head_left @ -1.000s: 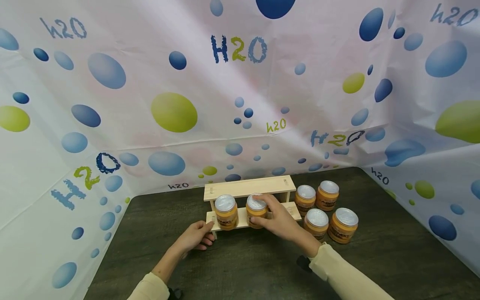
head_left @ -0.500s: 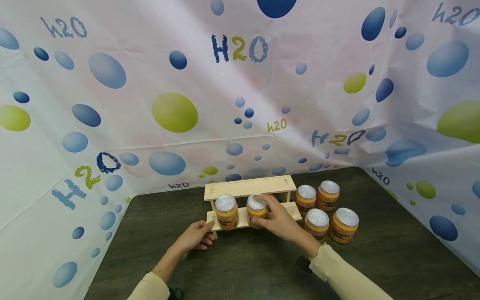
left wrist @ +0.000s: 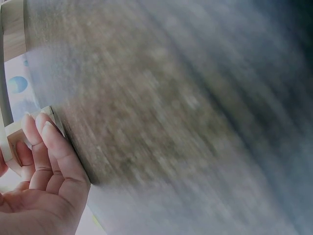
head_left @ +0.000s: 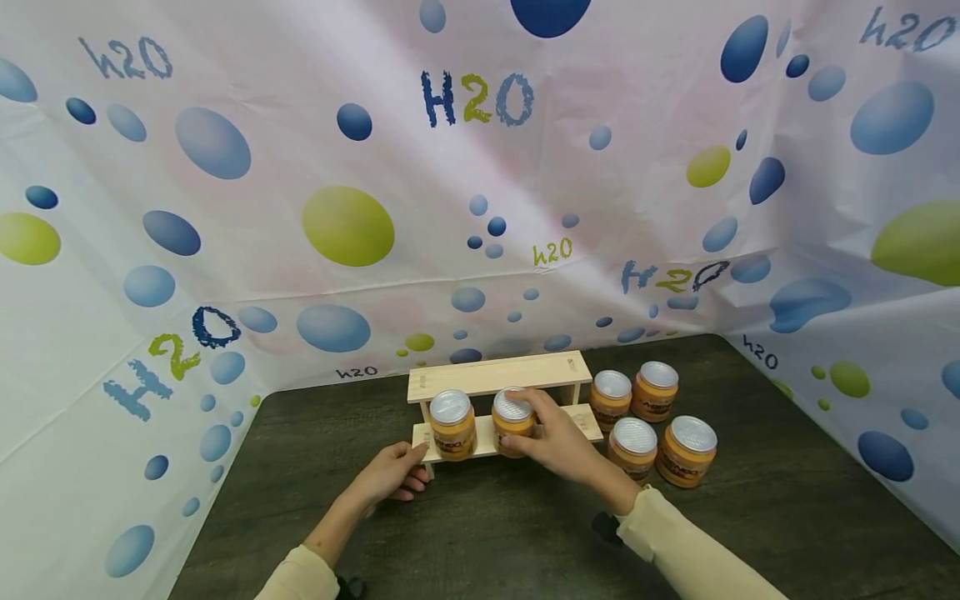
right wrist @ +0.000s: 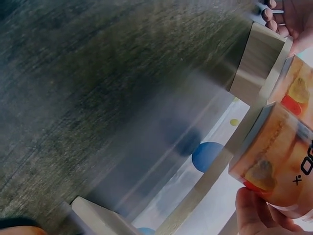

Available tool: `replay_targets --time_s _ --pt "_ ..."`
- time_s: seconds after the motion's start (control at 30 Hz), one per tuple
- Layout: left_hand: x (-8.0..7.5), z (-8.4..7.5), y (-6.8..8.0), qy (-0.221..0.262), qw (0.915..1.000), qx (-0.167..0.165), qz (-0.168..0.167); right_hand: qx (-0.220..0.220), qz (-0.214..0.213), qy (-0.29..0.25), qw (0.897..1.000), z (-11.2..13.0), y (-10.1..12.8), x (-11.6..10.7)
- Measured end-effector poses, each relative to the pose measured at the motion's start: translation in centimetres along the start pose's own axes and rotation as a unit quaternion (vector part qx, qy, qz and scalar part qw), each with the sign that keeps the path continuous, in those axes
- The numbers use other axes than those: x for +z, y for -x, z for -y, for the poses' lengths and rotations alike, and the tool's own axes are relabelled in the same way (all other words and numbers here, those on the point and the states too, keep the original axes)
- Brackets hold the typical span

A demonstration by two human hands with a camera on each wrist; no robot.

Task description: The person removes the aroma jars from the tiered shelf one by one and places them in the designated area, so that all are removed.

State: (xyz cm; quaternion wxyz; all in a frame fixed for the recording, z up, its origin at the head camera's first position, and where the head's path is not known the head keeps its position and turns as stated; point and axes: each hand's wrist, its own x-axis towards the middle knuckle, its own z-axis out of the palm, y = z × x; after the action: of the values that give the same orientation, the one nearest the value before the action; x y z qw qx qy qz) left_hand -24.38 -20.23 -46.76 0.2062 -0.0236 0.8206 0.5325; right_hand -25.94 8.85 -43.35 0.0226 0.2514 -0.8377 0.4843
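My right hand [head_left: 558, 442] has its fingers curled round an orange jar [head_left: 513, 420] on the wooden rack [head_left: 495, 375]'s lower shelf. My left hand [head_left: 390, 471] grips the rack's left end, another jar [head_left: 452, 423] just beyond its fingers; four more [head_left: 648, 421] stand on the table [head_left: 787, 492], all lidded.

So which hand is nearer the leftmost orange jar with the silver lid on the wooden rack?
Left. The left hand holds the rack's lower left corner just below that jar; the right hand grips the neighbouring jar.
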Motion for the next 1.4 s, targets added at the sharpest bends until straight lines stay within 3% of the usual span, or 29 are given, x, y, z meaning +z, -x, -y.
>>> replay_targets --time_s 0.73,1.4 --pt "0.1 -0.1 0.2 0.003 1.0000 0.007 0.004 -0.003 -0.001 0.014 1.000 0.3 -0.1 -0.3" --pt "0.0 0.0 0.1 0.002 1.0000 0.004 0.003 -0.002 -0.018 0.043 0.999 1.6 0.3 -3.3"
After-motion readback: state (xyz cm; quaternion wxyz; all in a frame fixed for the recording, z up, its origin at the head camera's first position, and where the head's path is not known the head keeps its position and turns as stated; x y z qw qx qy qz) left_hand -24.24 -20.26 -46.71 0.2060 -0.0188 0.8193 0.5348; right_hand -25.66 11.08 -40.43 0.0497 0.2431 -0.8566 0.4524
